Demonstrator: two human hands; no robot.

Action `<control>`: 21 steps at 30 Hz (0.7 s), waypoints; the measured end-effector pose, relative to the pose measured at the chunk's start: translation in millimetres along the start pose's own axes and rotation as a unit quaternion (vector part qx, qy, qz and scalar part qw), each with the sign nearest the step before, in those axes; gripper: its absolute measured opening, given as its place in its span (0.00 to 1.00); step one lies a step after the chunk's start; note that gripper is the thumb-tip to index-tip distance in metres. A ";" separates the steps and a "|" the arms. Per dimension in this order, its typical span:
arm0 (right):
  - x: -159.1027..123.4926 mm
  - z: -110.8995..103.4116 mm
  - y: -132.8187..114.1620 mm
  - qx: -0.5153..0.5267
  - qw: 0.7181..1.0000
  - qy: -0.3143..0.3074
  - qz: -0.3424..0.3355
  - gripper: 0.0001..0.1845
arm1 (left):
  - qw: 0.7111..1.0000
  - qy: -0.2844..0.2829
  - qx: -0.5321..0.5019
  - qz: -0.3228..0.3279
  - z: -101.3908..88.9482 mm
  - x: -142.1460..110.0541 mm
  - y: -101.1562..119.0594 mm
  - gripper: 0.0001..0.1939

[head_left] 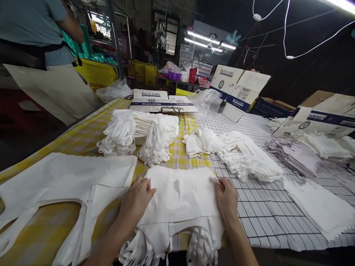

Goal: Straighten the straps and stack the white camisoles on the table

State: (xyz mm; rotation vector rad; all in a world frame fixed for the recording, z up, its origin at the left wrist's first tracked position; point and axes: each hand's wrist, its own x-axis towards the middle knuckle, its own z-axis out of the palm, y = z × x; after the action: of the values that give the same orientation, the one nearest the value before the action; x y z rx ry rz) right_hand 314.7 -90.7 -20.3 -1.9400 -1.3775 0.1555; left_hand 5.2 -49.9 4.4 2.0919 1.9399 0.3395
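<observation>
A stack of white sleeveless vests (180,199) lies in front of me on the table, straps hanging over the near edge. My left hand (135,201) grips the stack's left edge, thumb on top. My right hand (227,201) holds the right edge the same way, fingers curled under. Both hands press in on the pile from either side.
A single vest (69,184) lies spread flat at the left. Folded bundles (138,136) and fanned piles (244,155) sit further back, more stacks (302,157) at the right. Blue Girl cartons (163,100) stand behind. A person in a blue shirt (36,33) stands at far left.
</observation>
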 end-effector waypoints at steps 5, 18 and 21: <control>-8.1 4.0 7.9 -0.067 0.997 0.035 -0.015 0.18 | 0.997 0.056 0.012 0.049 5.8 -2.4 0.9 0.07; -0.9 -9.4 -0.3 0.138 0.987 0.044 0.067 0.13 | 0.961 0.102 -0.257 0.009 1.3 0.7 -0.1 0.10; 10.6 -24.2 -3.9 0.246 0.964 0.012 0.100 0.13 | 0.927 0.067 -0.368 -0.008 -14.1 2.0 4.7 0.13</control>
State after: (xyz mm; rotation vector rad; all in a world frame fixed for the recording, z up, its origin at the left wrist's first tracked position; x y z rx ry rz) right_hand 328.0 -93.0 2.8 -1.6448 -1.0039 0.5188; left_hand 4.9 -47.7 19.2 1.5745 1.5361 1.0435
